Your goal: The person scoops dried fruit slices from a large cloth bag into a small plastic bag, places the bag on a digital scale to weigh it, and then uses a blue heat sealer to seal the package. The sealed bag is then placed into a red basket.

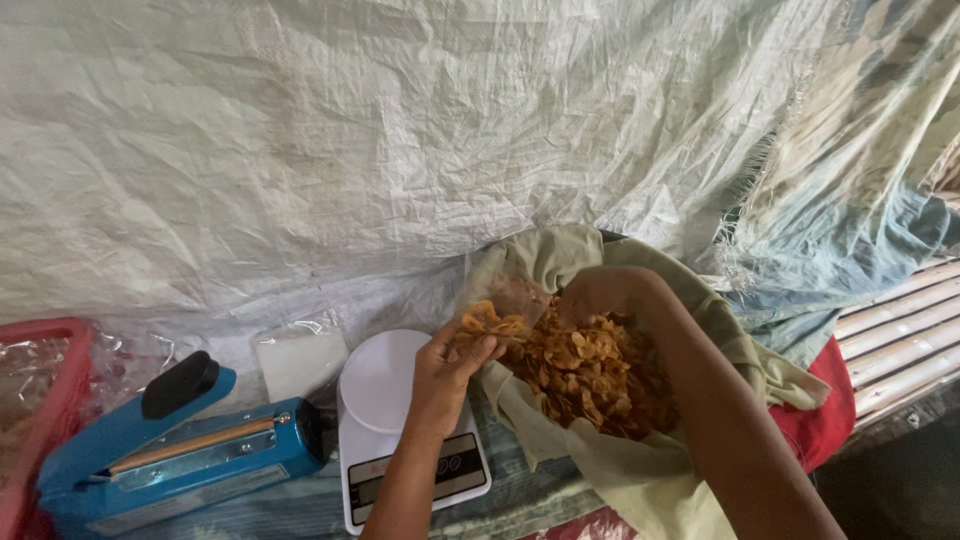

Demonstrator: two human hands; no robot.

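Looking down from the head camera, the left hand (448, 372) pinches a small clear bag (503, 312) of golden chips at the rim of a cloth-lined basin (640, 470), just above the white scale (385, 395). The right hand (600, 293) is curled in the chips (590, 372), its grasp hidden. A blue heat sealer (175, 450) and red basket (45, 400) crowd the left edge; a white woven sheet (380, 140) closes the back.

One head-worn view looks steeply down, close over the hands.

Wrinkled white woven tarp (380, 140) forms the back wall; frayed faded cloth (860, 170) hangs at right above wooden slats (900, 340); daylight, diffuse
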